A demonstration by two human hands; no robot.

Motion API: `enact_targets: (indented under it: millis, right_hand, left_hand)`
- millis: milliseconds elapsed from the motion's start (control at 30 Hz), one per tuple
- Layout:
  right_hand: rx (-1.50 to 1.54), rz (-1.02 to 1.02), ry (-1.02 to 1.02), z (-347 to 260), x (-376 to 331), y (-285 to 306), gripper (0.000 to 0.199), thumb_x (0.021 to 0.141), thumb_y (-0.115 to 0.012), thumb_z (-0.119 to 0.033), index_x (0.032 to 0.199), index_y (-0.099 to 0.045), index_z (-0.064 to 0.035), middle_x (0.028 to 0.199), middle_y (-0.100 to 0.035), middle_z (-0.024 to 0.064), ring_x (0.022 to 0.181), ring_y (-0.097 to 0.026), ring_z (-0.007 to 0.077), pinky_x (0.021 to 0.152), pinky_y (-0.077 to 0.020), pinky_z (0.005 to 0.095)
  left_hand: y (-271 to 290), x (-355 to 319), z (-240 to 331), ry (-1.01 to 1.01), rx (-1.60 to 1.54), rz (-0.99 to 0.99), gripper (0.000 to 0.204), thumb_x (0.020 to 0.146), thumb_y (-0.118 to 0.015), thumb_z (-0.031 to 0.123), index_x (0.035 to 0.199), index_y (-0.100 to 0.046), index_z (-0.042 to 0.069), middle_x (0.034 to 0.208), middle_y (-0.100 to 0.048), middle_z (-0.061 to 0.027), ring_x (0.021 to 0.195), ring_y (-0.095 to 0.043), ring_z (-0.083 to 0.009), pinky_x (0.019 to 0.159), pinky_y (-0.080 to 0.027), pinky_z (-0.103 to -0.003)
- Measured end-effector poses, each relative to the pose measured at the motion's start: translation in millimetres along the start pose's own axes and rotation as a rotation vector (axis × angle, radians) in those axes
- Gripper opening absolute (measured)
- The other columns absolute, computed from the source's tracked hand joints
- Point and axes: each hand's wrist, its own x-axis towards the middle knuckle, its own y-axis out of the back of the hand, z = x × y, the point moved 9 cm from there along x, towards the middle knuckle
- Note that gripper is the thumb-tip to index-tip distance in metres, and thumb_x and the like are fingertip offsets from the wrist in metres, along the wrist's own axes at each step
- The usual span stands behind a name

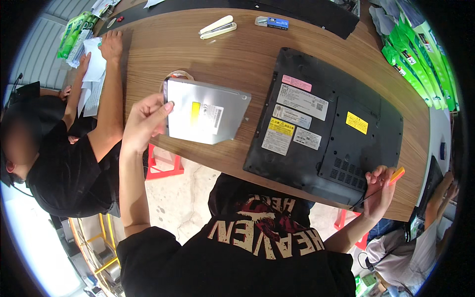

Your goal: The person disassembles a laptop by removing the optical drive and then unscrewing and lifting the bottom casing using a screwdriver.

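Nearest the lens: wearer's black shirt (267, 242) with pale lettering, lower centre of the frame. Beyond it, a wood-grain table (158, 52).

Left hand (150, 118), left of centre: thumb on the near face of a silver optical drive (208, 111), other fingers behind, closed in a pinch on its left edge. Drive held up over the table's front part, apart from the laptop (309, 148), which lies underside up, right of centre.

Right hand (378, 190), lower right: fingers curled around the orange-yellow handle of a screwdriver (397, 175), thin shaft slanting down-left by the laptop's lower edge. Contact of tip with case: cannot tell.

Progress, my reading: drive is outside the laptop; bottom panel in place. Whether more is to come off is unclear; neither drive nor screwdriver has been set down.

Drive's heading: labelled face to the camera, dark narrow edge at left, cut corner at lower right. Long axis runs left to right, dipping slightly rightward.
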Motion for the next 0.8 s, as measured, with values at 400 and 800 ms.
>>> enact_targets:
  millis: [400, 800]
  right_hand:
    - [-0.015, 0.001, -0.004, -0.6, 1.0, 6.3, 0.017, 0.096, -0.057, -0.018, 0.098, -0.043, -0.0091, 0.098, -0.05, 0.0103, 0.083, -0.049, 0.0147, 0.09, -0.0454, 0.0344]
    - [-0.01, -0.02, 0.009, -0.8, 0.5, 6.9, 0.016, 0.096, -0.056, -0.017, 0.1, -0.043, -0.009, 0.1, -0.049, 0.0107, 0.085, -0.048, 0.015, 0.09, -0.0427, 0.035]
  left_hand:
    - [-15.8, -82.1, -13.7, -0.034, -0.502, -0.019, 0.064, 0.102, -0.029, 0.049, 0.112, -0.052, -0.01, 0.089, -0.068, -0.0196, 0.081, -0.07, -0.0234, 0.069, -0.056, -0.029]
    - [7.6, -81.4, -26.1, -0.11, -0.123, 0.162, 0.009, 0.09, -0.063, 0.003, 0.099, -0.06, 0.003, 0.077, -0.062, 0.0018, 0.069, -0.053, -0.003, 0.062, -0.039, -0.017]
